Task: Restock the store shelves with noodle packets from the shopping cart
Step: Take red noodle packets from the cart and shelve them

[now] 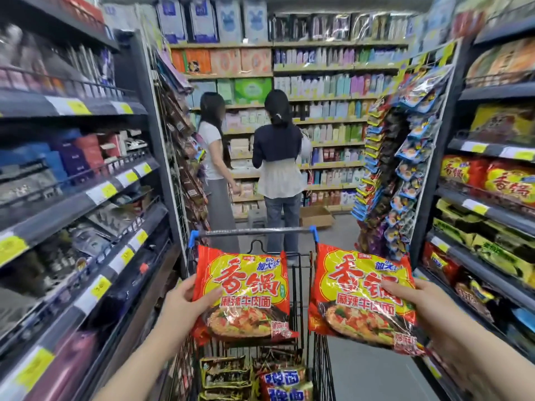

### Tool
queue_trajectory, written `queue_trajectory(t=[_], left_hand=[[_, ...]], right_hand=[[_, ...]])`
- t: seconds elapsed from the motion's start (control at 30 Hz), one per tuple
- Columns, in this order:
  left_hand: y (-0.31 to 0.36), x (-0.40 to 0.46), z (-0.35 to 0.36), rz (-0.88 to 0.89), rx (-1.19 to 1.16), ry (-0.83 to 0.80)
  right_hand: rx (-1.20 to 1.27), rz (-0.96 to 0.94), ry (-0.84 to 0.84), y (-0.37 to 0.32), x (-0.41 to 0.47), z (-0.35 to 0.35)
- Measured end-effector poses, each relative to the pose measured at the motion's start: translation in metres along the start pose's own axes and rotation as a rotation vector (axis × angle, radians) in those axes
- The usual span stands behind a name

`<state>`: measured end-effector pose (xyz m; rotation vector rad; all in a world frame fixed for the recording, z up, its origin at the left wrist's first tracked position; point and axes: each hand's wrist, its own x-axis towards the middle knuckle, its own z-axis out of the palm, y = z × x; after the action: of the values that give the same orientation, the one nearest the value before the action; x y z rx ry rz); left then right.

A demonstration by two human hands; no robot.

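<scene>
Two hands raised above cart [254,231], left hand [181,303], right hand [428,308], fingers gripping noodle packets [243,287]

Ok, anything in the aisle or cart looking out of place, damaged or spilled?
Nothing looks spilled or torn. One oddity: an open cardboard box sits on the floor at the aisle's far end, beside the two shoppers. The left hand and right hand each hold an intact noodle packet.

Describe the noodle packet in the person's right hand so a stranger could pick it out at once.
Start at the shopping cart in the aisle. Two matching red-and-yellow packets are held above it. The wanted packet is the one nearer the right-hand shelves, gripped by the right hand and tilted, unlike its neighbour.
</scene>
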<state>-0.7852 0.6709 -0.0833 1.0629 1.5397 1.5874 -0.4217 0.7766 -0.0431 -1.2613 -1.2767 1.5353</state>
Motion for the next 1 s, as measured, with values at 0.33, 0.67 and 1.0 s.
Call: queue_trajectory(t=[0.33, 0.67, 1.0], left_hand=[[0.056, 0.002, 0.026, 0.105, -0.092, -0.153], [0.065, 0.021, 0.124, 0.135, -0.130, -0.506], [0.061, -0.044, 0.287, 0.100, -0.183, -0.955]], right_hand=[[0.043, -0.061, 0.076, -0.040, -0.051, -0.029], [0.066, -0.125, 0.402, -0.029, -0.141, -0.072], [0.162, -0.072, 0.899, 0.022, -0.302, -0.146]])
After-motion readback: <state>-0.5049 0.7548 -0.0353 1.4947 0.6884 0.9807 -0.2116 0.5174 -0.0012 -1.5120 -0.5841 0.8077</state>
